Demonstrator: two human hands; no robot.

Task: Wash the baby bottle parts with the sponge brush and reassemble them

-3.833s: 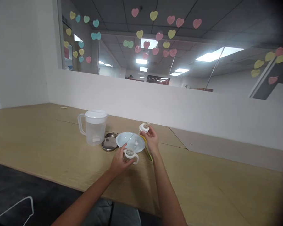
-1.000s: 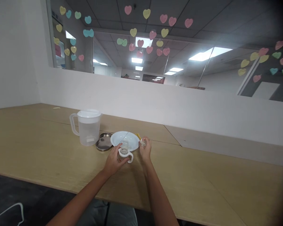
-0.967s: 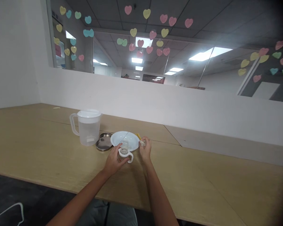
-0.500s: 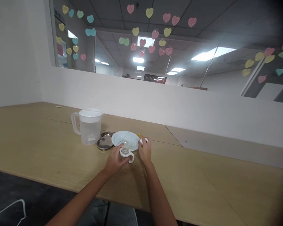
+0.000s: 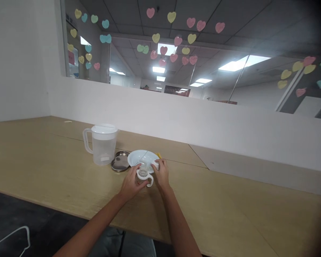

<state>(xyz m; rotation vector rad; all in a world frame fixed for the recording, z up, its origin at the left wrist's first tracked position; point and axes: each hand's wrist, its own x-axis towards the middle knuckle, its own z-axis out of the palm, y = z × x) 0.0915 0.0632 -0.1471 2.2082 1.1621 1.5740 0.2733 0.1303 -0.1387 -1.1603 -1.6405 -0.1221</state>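
My left hand (image 5: 131,181) is wrapped round a small clear bottle (image 5: 143,172) with a white collar and a curved white handle on its right side. The bottle's mouth is uncovered. Between the fingertips of my right hand (image 5: 161,174) is a small white cap (image 5: 155,164), just right of the bottle's mouth and apart from it. Directly behind the bottle lies a pale blue-white plate (image 5: 135,157) with something thin and clear on it, too faint to name. A bit of a yellow object (image 5: 158,155) shows past the plate's right edge.
A round metal tray (image 5: 120,161) lies left of the plate. Beyond it stands a translucent lidded pitcher (image 5: 103,146) with its handle to the left. The wooden table (image 5: 224,207) ends at a white wall (image 5: 149,114) below a window with heart-shaped notes.
My right hand has moved left with the white cap, closer to the bottle's mouth. The left hand keeps its hold on the bottle. The view has shifted slightly.
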